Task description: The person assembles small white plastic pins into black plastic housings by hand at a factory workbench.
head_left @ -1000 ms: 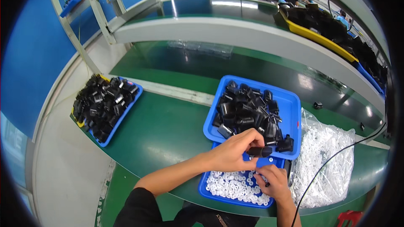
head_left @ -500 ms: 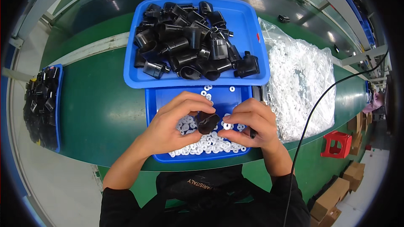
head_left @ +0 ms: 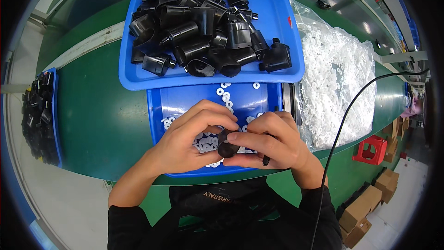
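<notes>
Head view: green desk (head_left: 99, 115) seen from above, near edge curving across
Left hand (head_left: 182, 141): thumb and fingers closed round one black part (head_left: 225, 149), gripping it from the left
Right hand (head_left: 277, 141): fingertips touching the same black part; slim dark rod (head_left: 266, 160) gripped within the curled fingers; cannot tell whether anything small is pinched at the tips
Black part, position: between both hands, above the lower tray (head_left: 185, 99)
White washers (head_left: 208, 144): loose in the lower tray, mostly toward its near side, a few at the far side
Upper tray (head_left: 277, 32): blue, near rim overlapping the lower tray; pile of black hollow pieces (head_left: 185, 32), mostly left and middle
Clear bag (head_left: 335, 92): right of both trays, full of small white rings
Cable (head_left: 340, 120): black, crossing in front of the clear bag
Side tray (head_left: 58, 125): blue, far left, heaped with dark pieces (head_left: 39, 115)
Floor (head_left: 344, 171), right: red stool (head_left: 371, 150), cardboard boxes (head_left: 360, 208)
</notes>
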Tool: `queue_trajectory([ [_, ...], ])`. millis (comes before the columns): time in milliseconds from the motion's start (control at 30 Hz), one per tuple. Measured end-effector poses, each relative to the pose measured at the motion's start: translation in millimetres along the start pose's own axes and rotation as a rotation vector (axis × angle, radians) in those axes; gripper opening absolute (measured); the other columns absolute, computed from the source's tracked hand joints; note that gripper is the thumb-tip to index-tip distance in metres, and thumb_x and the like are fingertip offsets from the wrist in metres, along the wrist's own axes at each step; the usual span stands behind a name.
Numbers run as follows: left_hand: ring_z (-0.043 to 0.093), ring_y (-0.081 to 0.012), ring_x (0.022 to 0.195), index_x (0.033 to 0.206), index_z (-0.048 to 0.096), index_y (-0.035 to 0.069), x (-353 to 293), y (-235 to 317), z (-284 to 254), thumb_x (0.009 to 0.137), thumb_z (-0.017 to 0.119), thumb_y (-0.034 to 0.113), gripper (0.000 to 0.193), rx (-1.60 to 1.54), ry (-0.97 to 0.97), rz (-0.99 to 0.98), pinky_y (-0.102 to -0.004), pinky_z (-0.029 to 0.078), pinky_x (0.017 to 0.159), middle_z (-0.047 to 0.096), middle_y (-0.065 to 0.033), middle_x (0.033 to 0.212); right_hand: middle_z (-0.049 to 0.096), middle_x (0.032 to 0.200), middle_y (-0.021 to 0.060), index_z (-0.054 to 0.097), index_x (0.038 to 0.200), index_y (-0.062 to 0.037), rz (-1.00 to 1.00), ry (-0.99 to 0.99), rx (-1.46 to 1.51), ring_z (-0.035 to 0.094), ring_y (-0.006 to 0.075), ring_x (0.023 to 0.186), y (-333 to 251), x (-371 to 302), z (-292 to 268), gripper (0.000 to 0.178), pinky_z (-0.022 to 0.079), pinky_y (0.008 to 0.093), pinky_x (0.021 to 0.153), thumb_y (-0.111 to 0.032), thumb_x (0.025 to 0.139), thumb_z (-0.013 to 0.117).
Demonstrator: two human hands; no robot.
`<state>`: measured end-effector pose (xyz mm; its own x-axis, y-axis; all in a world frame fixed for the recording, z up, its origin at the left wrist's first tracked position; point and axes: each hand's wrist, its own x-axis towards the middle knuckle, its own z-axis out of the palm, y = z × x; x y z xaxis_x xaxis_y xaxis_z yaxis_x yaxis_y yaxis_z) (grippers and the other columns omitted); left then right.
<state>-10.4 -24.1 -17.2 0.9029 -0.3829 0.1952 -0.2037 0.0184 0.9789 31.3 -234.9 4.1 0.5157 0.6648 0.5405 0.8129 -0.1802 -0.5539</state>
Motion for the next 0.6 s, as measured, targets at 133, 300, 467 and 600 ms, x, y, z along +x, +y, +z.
queue_trajectory([
  [133, 0.059, -0.0247, 0.107, 0.113, 0.058, 0.004, 0.4, 0.8, -1.5, 0.067, 0.078, -0.003, 0.05, 0.023, -0.002, 0.0, -0.0341, 0.057, 0.085, 0.052, -0.0114, 0.115, 0.057, 0.079, -0.0007, 0.068, 0.101, -0.0106, 0.007, 0.017, 0.013, 0.056, 0.0124, 0.064, -0.6, 1.4, -0.9, 0.054, 0.039, 0.0234, 0.053, -0.032, 0.057, 0.09],
  [300, 0.058, -0.0238, 0.103, 0.113, 0.058, 0.005, -1.0, -1.3, 0.5, 0.066, 0.081, 0.0, 0.052, 0.016, 0.033, -0.004, -0.0326, 0.057, 0.084, 0.051, -0.0109, 0.113, 0.058, 0.08, 0.0004, 0.068, 0.101, -0.0102, 0.019, -0.006, 0.003, 0.056, 0.0131, 0.063, -0.2, 2.8, -1.2, 0.054, 0.039, 0.0239, 0.051, -0.032, 0.057, 0.09],
  [467, 0.054, -0.0181, 0.091, 0.105, 0.062, 0.005, -2.1, 0.9, -1.9, 0.063, 0.086, 0.006, 0.048, 0.285, 0.064, 0.044, -0.0268, 0.051, 0.071, 0.05, -0.0096, 0.105, 0.058, 0.08, 0.0006, 0.068, 0.102, -0.0103, 0.026, -0.024, 0.004, 0.056, 0.0137, 0.063, -0.2, 3.0, -2.2, 0.054, 0.039, 0.0241, 0.052, -0.031, 0.057, 0.09],
  [600, 0.053, -0.0166, 0.089, 0.1, 0.064, 0.005, -4.6, -1.7, 3.9, 0.063, 0.087, 0.009, 0.044, 0.27, 0.147, 0.123, -0.0261, 0.048, 0.069, 0.049, -0.0083, 0.102, 0.058, 0.081, 0.0005, 0.067, 0.103, -0.009, 0.023, -0.006, 0.027, 0.057, 0.0141, 0.063, -1.0, 1.9, 0.6, 0.056, 0.038, 0.024, 0.053, -0.033, 0.058, 0.09],
])
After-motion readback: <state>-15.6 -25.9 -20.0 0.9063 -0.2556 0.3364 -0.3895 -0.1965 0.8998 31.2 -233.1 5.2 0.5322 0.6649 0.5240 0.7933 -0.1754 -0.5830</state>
